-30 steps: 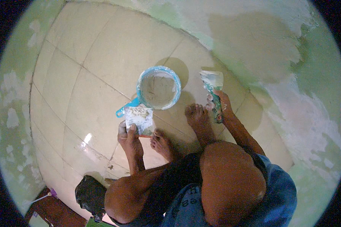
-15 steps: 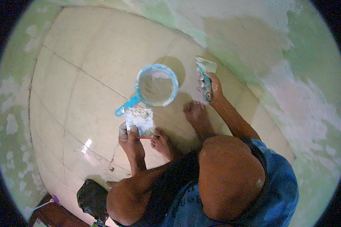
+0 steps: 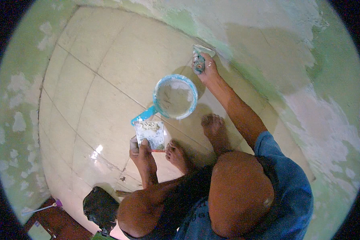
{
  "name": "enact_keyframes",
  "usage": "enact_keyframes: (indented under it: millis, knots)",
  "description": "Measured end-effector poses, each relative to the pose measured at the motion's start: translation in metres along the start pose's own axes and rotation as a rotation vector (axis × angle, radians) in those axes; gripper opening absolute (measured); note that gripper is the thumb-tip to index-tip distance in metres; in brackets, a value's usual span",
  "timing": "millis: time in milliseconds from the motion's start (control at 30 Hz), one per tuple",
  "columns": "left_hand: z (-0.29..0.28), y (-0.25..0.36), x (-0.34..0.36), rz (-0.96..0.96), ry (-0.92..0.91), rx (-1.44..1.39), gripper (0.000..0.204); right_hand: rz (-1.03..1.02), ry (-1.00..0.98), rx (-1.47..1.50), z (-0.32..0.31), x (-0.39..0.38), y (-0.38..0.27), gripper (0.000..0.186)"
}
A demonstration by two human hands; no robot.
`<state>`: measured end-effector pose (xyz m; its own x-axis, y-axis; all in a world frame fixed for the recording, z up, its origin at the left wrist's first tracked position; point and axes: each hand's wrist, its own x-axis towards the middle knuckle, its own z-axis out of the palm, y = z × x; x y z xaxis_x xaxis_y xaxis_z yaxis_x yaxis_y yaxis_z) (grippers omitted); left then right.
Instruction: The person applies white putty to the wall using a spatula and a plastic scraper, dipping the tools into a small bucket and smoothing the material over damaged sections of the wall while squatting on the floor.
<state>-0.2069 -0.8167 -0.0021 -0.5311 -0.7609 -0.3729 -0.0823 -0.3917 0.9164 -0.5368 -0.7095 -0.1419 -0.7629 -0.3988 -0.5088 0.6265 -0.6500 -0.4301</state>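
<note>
Gripping the green-handled putty knife [image 3: 199,65], the right hand [image 3: 209,69] has its fingers wrapped round it near the floor [image 3: 108,76]'s far-right edge, beside the patchy green wall [image 3: 276,56]; blade contact: I cannot tell from my remote station. Left hand [image 3: 145,158] pinches a smeared square plate [image 3: 151,135] by its near edge, thumb on top. Between the hands I log a blue pan [image 3: 155,96] holding pale paste [image 3: 174,99]. Black bag [image 3: 101,206]: floor's near-left corner.
</note>
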Motion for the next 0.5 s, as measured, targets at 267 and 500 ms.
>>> enact_keyframes:
  millis: [267, 500]
  knots:
    - [0.004, -0.001, 0.001, 0.03, 0.019, 0.092, 0.021, -0.138, 0.134, 0.106, 0.034, 0.012, -0.001, 0.017]
    - [-0.004, 0.012, -0.003, -0.012, -0.031, 0.072, 0.02, -0.141, 0.1, 0.285, 0.065, 0.03, -0.004, 0.006]
